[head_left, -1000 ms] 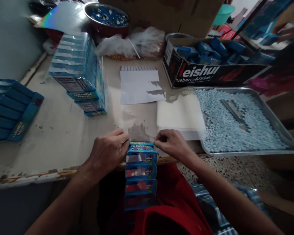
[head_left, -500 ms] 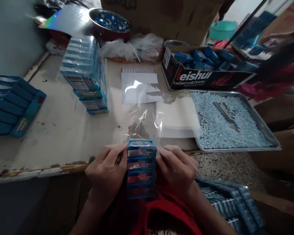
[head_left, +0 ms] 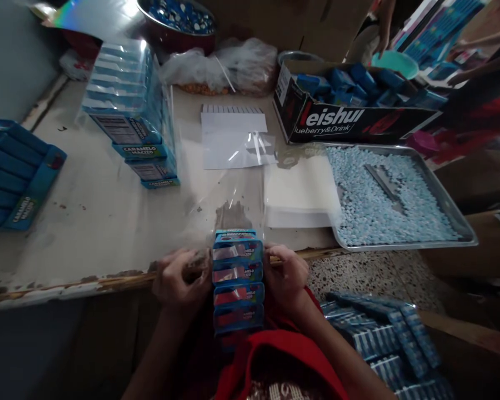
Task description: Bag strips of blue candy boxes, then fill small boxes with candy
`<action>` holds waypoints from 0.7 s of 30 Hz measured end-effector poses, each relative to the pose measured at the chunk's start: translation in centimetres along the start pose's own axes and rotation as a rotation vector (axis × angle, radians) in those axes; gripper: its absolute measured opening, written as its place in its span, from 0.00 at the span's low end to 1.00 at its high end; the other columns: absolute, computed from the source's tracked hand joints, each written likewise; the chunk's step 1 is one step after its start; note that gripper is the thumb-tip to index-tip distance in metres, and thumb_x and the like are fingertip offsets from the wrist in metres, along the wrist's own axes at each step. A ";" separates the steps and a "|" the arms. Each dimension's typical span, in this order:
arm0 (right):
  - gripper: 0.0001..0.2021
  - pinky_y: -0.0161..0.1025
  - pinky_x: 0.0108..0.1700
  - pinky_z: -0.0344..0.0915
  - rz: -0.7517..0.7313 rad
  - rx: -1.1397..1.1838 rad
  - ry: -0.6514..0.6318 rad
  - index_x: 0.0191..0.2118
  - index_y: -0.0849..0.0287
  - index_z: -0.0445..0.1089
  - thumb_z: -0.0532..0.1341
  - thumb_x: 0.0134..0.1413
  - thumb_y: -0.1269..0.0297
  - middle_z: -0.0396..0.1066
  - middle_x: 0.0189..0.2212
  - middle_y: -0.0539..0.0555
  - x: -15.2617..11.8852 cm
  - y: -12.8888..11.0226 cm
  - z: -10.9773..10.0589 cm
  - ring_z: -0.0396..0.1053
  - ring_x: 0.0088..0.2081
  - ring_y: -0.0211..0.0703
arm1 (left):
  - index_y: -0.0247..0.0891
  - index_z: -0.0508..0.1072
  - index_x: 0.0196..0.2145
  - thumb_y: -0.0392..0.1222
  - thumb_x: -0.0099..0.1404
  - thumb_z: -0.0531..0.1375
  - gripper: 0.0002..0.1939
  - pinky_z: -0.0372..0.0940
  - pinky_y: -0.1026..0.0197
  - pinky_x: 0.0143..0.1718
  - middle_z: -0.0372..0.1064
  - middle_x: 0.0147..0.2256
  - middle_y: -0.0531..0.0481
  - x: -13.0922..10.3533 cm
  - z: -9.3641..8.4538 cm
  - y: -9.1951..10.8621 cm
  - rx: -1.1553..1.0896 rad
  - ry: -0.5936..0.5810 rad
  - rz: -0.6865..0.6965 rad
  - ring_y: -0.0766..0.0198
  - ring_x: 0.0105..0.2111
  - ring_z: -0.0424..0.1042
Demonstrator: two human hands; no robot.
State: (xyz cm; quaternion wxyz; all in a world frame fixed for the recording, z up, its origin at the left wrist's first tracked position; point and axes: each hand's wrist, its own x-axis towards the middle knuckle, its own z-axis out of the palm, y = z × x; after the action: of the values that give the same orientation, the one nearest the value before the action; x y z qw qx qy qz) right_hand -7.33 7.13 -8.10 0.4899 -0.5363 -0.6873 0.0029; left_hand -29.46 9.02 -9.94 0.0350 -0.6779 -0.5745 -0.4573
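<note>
A column of blue candy boxes (head_left: 238, 273) stands at the table's front edge, its upper end inside a clear plastic bag (head_left: 244, 191) that stretches away over the table. My left hand (head_left: 182, 280) is closed, pinching the bag's film at the left side of the boxes. On the right side, my right hand (head_left: 286, 276) is curled with its fingers gripping the film close to the boxes. The bag's mouth is hard to make out against the hands.
Wrapped blue boxes (head_left: 127, 111) are stacked at left, near another blue display box (head_left: 23, 172). Beyond are white paper (head_left: 229, 133) and a black carton (head_left: 350, 125). A metal tray (head_left: 400, 244) holds small pale-blue pieces. A co-worker's hand (head_left: 384, 33) is over a turquoise basin (head_left: 400, 65).
My view has shifted slightly. My right hand has moved inward, closer to the boxes, and my left hand is blurred by motion. The co-worker's hand now shows more fully at the basin.
</note>
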 end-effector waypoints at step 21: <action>0.09 0.40 0.34 0.56 -0.125 0.047 -0.337 0.37 0.53 0.62 0.56 0.62 0.76 0.67 0.24 0.47 -4.4 -1.0 -3.7 0.61 0.28 0.40 | 0.38 0.70 0.28 0.37 0.68 0.55 0.10 0.61 0.65 0.30 0.70 0.27 0.50 -1.9 -1.1 -0.9 -0.285 -0.605 -0.029 0.64 0.28 0.70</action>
State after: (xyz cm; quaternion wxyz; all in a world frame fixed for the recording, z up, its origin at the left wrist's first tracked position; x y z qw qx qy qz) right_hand -5.79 1.46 -8.60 0.3795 -0.4727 -0.7914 0.0785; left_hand -30.66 7.28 -11.04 -0.2387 -0.7728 -0.4986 -0.3116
